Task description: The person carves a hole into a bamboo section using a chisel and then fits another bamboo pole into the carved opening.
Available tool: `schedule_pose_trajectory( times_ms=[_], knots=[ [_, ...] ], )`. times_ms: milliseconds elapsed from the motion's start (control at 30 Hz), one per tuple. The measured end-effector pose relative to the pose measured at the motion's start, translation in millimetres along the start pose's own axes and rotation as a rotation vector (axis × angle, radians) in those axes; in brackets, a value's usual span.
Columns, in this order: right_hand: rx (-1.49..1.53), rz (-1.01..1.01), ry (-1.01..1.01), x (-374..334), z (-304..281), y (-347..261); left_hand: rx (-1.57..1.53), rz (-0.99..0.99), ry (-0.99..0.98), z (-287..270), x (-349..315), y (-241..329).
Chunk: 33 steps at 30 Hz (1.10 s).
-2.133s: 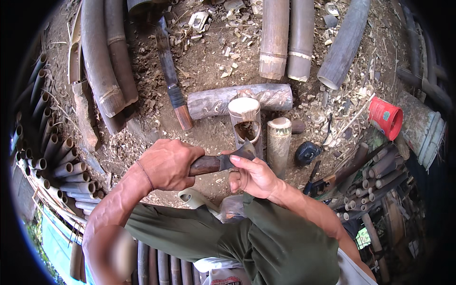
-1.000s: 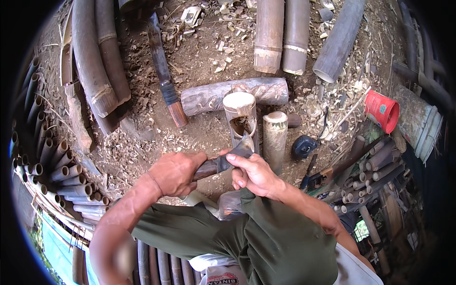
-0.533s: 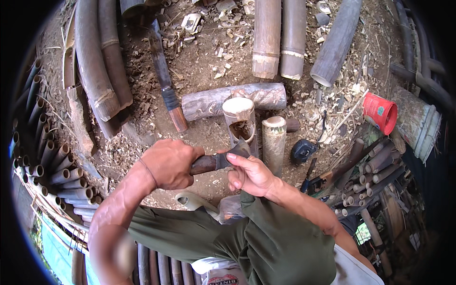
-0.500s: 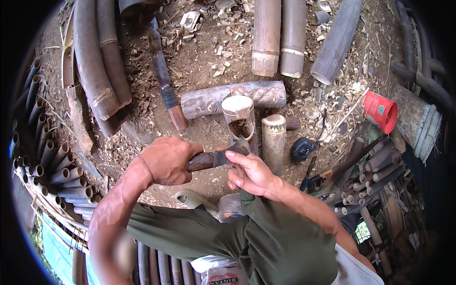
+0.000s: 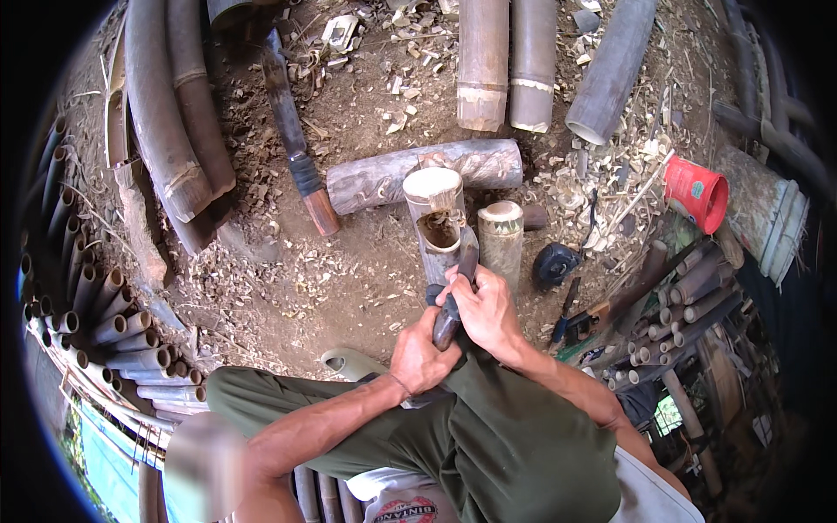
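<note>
My left hand [image 5: 422, 359] is wrapped round the dark handle of a short knife [image 5: 468, 250]. The fingers of my right hand [image 5: 490, 315] are closed on the same knife, farther forward near the base of its blade. The blade points away from me, its tip at the right edge of an opening cut in the side of a bamboo tube [image 5: 425, 207]. That tube has a pale, closed top end and leans against a thick log [image 5: 353, 187]. A shorter, scraped bamboo piece [image 5: 500, 234] stands just right of the blade.
A long knife [image 5: 288, 122] lies on the ground at left. Large bamboo poles [image 5: 161, 105] lie beyond it, with more bamboo lengths [image 5: 532, 70] at the far side. To the right are a black tape measure [image 5: 554, 265], a saw [image 5: 610, 315], a red container [image 5: 695, 193] and stacked bamboo [image 5: 689, 296].
The knife has swung from pointing right to pointing away, its tip now at the tube's opening. My left hand moved right and nearer; my right hand shifted slightly right and now grips near the blade's base.
</note>
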State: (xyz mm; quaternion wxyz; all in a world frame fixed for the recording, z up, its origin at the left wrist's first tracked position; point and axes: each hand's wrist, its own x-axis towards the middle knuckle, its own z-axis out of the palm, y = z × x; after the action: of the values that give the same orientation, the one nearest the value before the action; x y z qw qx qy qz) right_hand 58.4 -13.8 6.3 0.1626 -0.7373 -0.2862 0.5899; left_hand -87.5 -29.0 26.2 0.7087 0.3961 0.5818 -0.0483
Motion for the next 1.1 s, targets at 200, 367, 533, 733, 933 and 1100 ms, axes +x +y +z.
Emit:
schedule_pose_trajectory(
  times_ms=[200, 367, 533, 733, 933, 1100],
  knots=[
    [-0.1, 0.15, 0.068, 15, -2, -8, -0.166, 0.033, 0.08, 38, 13, -7],
    [-0.145, 0.083, 0.044, -8, 3, -12, -0.065, 0.156, 0.11, 17, -4, -8],
    [0.332, 0.145, -0.4, 17, 34, -33, 0.357, 0.039, 0.175, -76, 9, -5],
    [1.448, 0.198, -0.527, 20, 29, -48, 1.298, 0.285, -0.008, -151, 28, 131],
    [2.125, 0.254, -0.644, 39, 10, -35, 1.748, 0.365, -0.21, -98, 83, 241],
    [1.946, 0.28, -0.674, 39, 7, -34, 1.736, 0.191, -0.286, -102, 75, 235]
  ],
)
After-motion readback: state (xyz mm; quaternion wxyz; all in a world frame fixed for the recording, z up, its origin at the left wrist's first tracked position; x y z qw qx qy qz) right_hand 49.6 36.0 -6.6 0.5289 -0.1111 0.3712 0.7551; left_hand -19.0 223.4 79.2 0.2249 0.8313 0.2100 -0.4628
